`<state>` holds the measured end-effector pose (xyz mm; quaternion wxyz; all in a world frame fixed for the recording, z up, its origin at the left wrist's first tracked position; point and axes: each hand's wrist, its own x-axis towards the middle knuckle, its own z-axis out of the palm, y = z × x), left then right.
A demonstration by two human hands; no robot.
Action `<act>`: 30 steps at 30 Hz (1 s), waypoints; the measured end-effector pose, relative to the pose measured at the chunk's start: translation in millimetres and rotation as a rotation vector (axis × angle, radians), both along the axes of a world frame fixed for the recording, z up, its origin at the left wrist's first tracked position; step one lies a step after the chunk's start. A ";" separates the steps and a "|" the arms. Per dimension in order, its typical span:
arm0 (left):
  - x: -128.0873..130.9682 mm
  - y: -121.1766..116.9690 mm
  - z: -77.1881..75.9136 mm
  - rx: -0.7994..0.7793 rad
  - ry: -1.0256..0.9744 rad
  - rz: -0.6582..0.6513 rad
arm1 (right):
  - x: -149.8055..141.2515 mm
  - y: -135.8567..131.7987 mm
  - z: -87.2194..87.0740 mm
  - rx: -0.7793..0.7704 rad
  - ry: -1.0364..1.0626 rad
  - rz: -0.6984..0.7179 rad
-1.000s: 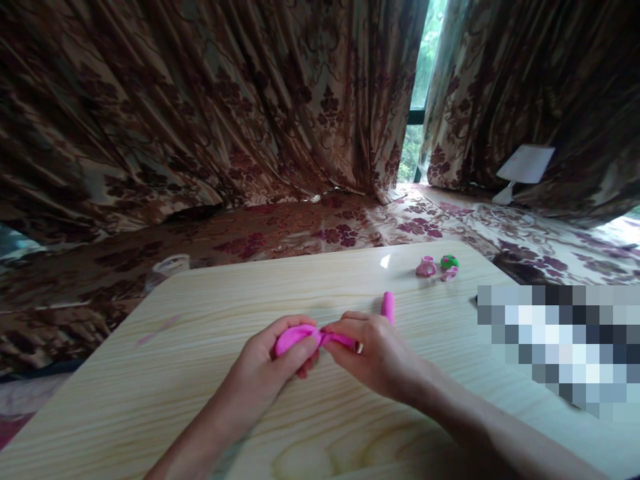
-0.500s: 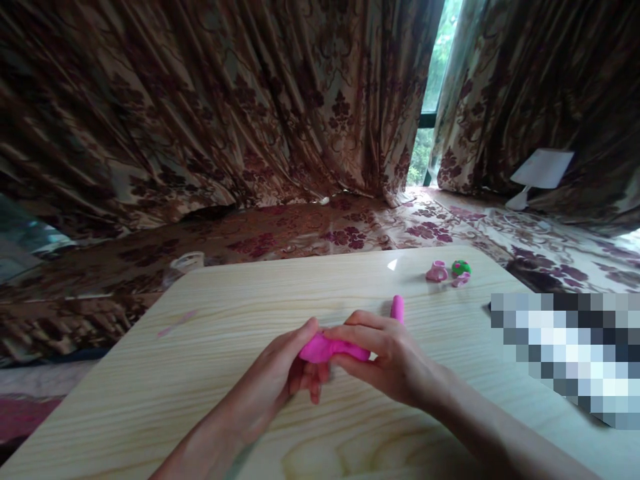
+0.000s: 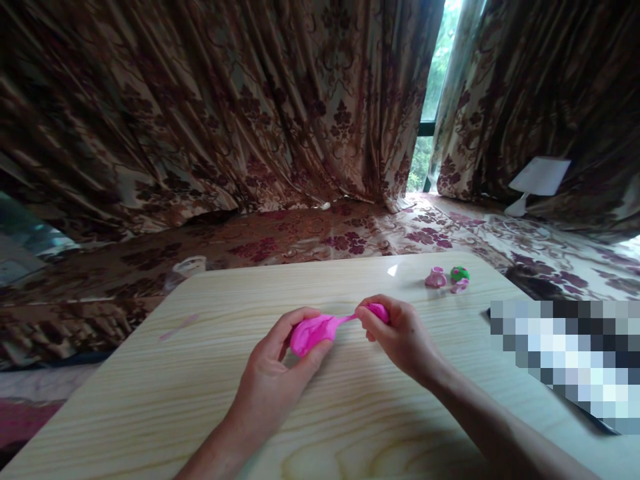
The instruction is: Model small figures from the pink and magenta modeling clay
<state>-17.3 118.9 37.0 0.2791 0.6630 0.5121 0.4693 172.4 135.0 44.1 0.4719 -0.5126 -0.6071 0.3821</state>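
Bright pink modelling clay [image 3: 313,335] stretches between my two hands above the wooden table. My left hand [image 3: 273,357] is closed around the larger lump, thumb below and fingers behind it. A thin strand runs from that lump to a smaller piece pinched in my right hand [image 3: 395,331], whose fingers are curled in. The pink stick seen earlier beyond my right hand does not show now; the hand may cover it.
Small pink shaped pieces [image 3: 436,277] and a green ball with pink spots [image 3: 460,273] sit at the table's far right. A pale pink strip [image 3: 179,327] lies at left. A blurred-out flat object [image 3: 565,363] is at right, and a white lamp [image 3: 540,177] stands behind.
My hands have moved apart, drawing the pink clay into a thin strand between them. The left hand has turned, and the larger lump shows more fully.
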 end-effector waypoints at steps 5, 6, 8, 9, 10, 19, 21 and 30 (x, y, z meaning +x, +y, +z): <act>2.5 -1.3 1.6 0.092 0.097 -0.094 | -7.1 -3.6 2.4 -0.122 0.281 0.289; 3.0 -1.6 2.3 0.141 0.135 -0.135 | -9.0 -4.8 1.3 -0.114 0.275 0.321; 3.1 -1.9 2.5 0.247 0.205 -0.196 | -11.9 -6.5 -2.2 -0.108 0.215 0.336; 2.6 -1.8 2.0 0.292 0.238 -0.214 | -12.7 -6.9 -4.2 -0.117 0.182 0.330; 1.9 -1.7 1.1 0.324 0.270 -0.226 | -13.1 -7.1 -6.1 -0.131 0.153 0.319; 1.4 -0.2 6.0 0.319 0.374 -0.300 | -9.8 -8.4 -3.3 -0.111 0.080 0.198; 2.4 -0.3 9.5 0.292 0.381 -0.288 | -8.1 -7.2 -1.7 -0.108 0.074 0.167; -24.8 16.6 7.8 0.253 0.381 -0.029 | 23.0 16.8 6.3 -0.072 0.276 -0.091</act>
